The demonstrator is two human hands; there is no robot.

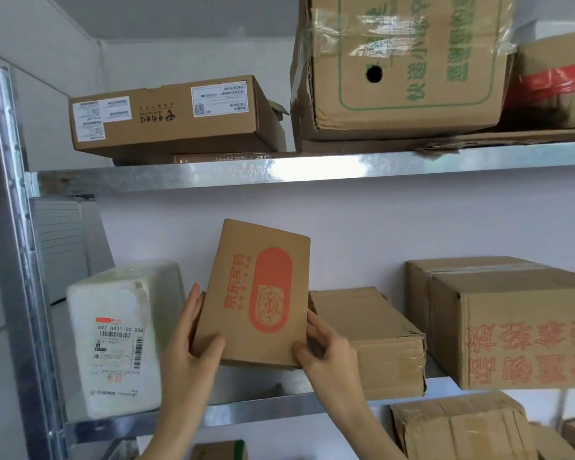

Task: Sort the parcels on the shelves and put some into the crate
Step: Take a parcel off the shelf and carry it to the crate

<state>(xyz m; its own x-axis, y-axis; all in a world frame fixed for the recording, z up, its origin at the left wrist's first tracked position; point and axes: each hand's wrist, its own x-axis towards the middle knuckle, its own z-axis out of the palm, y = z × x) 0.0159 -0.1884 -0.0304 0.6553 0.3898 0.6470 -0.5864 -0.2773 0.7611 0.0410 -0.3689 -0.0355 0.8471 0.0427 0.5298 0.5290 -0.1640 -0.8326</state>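
Sorting step: flat brown orange-printed cardboard parcel (246, 283) is held upright over the metal shelf (263, 415), lower corners gripped by left hand (190, 353) and right hand (326, 350); placement, shelf or crate, is presumably decided next.

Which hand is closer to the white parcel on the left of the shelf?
Left. The left hand grips the left edge of the orange-printed box, just beside the white parcel; the right hand holds its right edge, farther off.
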